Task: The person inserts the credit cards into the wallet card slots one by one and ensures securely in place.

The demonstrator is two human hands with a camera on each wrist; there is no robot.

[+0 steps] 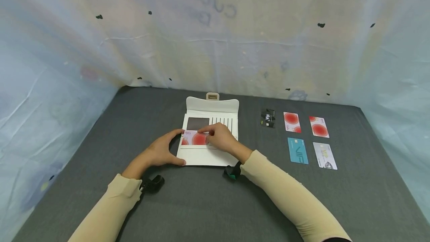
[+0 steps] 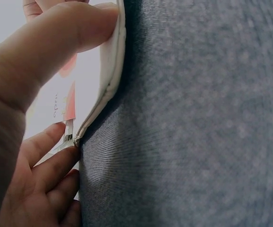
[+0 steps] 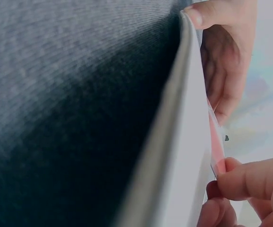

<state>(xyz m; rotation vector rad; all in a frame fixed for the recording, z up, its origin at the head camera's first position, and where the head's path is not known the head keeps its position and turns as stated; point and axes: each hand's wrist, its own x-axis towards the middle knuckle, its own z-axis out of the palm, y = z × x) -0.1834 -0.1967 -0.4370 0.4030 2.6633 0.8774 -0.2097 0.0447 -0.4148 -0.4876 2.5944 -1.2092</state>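
Note:
An opened white wallet (image 1: pixel 208 158) lies on the grey cloth, flap (image 1: pixel 212 104) folded away from me. My left hand (image 1: pixel 161 151) holds its left side, thumb on the near corner and fingers along the side edge; the left wrist view shows that thumb over the wallet's pale rim (image 2: pixel 113 61). My right hand (image 1: pixel 220 137) pinches the right end of a red-and-white card (image 1: pixel 199 139) between thumb and fingers. The card lies across the wallet's left panel, below a dark window (image 1: pixel 197 123). In the right wrist view the card (image 3: pixel 215 142) appears nearly edge-on.
Right of the wallet lie a black VIP card (image 1: pixel 267 118), two red-and-white cards (image 1: pixel 292 122), a blue card (image 1: pixel 298 151) and a silver VIP card (image 1: pixel 324 155). Several slits (image 1: pixel 225 121) line the wallet's right panel. A pale curtain (image 1: pixel 215 40) borders the table (image 1: pixel 201 204).

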